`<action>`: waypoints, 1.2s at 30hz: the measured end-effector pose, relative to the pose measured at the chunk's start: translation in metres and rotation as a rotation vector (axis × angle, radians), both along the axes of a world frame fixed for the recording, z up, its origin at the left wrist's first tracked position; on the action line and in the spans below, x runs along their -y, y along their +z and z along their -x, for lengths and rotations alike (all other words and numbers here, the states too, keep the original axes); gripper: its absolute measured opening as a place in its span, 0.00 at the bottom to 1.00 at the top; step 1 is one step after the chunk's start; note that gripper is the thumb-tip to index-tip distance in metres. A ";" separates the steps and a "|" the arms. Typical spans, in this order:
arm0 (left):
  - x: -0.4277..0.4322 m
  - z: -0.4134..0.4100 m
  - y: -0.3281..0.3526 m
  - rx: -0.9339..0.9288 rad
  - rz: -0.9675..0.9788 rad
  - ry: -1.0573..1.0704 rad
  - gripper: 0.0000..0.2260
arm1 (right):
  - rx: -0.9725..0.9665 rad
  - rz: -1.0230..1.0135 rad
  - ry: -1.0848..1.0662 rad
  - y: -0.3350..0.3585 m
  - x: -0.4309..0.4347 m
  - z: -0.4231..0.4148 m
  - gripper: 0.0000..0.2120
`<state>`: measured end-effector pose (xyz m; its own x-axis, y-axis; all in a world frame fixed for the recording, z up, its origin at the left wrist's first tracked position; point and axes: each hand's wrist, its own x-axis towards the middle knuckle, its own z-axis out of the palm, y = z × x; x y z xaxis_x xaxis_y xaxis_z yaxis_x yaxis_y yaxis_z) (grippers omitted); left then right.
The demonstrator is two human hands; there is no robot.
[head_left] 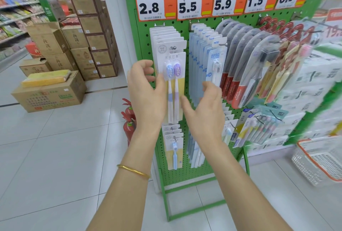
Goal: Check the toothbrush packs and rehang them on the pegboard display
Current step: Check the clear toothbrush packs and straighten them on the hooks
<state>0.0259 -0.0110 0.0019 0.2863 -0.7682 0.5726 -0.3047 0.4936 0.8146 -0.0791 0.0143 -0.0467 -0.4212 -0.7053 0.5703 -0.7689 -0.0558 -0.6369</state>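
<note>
Head view: pack (174, 82) hanging on peg (173, 47), centre-left of frame, long axis vertical, flanked by both hands. Left hand (147, 90) loosely curled, empty, thumb at pack's left edge, nearer. Right hand (204, 109) spread, empty, just right.

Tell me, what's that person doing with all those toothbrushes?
A person stands at a green pegboard hung with toothbrush packs. Both hands are up at the front two-brush pack, which hangs on its hook. The left hand is at the pack's left edge, fingers loosely curled; whether it grips the pack isn't clear. The right hand is open just right of the pack, holding nothing.
</note>
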 end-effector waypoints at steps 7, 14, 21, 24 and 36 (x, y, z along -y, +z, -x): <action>-0.016 0.040 -0.006 0.075 -0.019 -0.249 0.11 | 0.100 0.036 -0.111 0.011 0.009 0.049 0.31; -0.014 0.062 -0.009 0.082 -0.123 -0.271 0.11 | 0.075 -0.082 -0.075 0.019 0.029 0.050 0.37; -0.019 0.067 -0.005 0.064 -0.126 -0.227 0.12 | 0.000 -0.102 -0.078 0.021 0.034 0.053 0.26; -0.022 0.069 -0.005 0.034 -0.125 -0.212 0.12 | -0.012 -0.064 -0.075 0.021 0.028 0.057 0.28; -0.033 0.100 -0.006 -0.056 -0.097 -0.193 0.07 | 0.141 -0.034 0.109 0.025 0.002 0.083 0.30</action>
<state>-0.0742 0.0218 -0.0043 0.1583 -0.8624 0.4808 -0.1649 0.4570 0.8741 -0.1622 0.0124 -0.0217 -0.4154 -0.7691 0.4858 -0.6627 -0.1100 -0.7408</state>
